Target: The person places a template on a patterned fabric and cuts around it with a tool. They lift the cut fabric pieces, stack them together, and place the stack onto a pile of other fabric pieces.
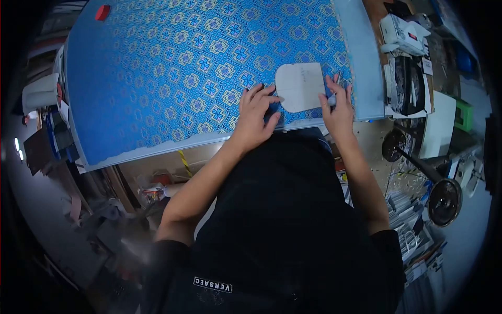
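The pale, round-cornered template (299, 86) lies flat on the blue patterned fabric (198, 63), near the table's (366, 57) front edge and between my two hands. My left hand (257, 116) is spread palm down on the fabric, gripping nothing, with a fingertip at the template's left edge; whether it presses down or only touches there, I cannot tell. My right hand (337, 104) has its fingers curled round a slim pen (332, 99), just beside the template's right edge.

The template looks like card, so I judge it light and fairly stiff, able to keep its outline but likely to bend or crease if I pinch it hard in the middle. Its flat face could slide easily on the fabric, which has a slight sheen, so a light push from one side might turn it. Fingertips spread on its face, away from the border, should steady it best; for lifting, I would take it by the straight top edge or the squarish upper right corner, since the rounded corners give less to grip. The fabric I take to be soft and thin, apt to ruck under a dragging palm, so flat, gentle pressure suits it.
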`<state>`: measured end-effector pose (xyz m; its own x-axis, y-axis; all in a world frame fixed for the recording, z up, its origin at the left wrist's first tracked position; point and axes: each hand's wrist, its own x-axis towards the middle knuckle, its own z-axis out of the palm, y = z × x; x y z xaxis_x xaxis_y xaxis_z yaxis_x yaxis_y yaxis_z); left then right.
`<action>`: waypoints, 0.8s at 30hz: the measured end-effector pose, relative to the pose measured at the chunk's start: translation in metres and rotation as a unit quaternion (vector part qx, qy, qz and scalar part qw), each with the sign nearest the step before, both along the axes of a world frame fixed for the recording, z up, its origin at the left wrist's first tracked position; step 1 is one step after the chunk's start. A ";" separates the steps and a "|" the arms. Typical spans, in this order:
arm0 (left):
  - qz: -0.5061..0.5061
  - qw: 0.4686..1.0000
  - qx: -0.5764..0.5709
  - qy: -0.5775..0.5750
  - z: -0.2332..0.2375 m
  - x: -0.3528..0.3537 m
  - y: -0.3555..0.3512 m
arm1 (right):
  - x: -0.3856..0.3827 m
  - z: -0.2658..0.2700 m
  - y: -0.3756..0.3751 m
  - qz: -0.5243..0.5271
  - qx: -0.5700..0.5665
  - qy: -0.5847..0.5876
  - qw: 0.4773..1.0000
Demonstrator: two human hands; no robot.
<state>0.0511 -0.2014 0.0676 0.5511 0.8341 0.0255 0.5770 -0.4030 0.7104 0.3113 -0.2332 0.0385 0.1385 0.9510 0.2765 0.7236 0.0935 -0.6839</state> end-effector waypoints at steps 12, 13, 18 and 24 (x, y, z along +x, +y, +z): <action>0.273 0.918 -0.132 -0.254 0.033 0.064 0.001 | 0.015 0.014 0.024 0.144 -0.005 0.109 0.984; 0.274 0.918 -0.131 -0.254 0.038 0.065 0.011 | 0.012 0.021 0.037 0.145 -0.005 0.109 0.983; 0.237 0.937 -0.058 -0.249 0.045 0.057 0.082 | 0.011 0.050 0.113 0.090 0.032 0.156 0.983; 0.154 0.987 0.038 -0.023 -0.013 0.028 0.129 | 0.035 -0.008 0.140 0.097 -0.022 -0.046 0.994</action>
<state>0.0794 -0.0721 0.0547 0.2684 0.9565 0.1142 0.6485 -0.2671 0.7128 0.3465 -0.0937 0.0302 -0.0724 0.9689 0.2365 0.7546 0.2083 -0.6223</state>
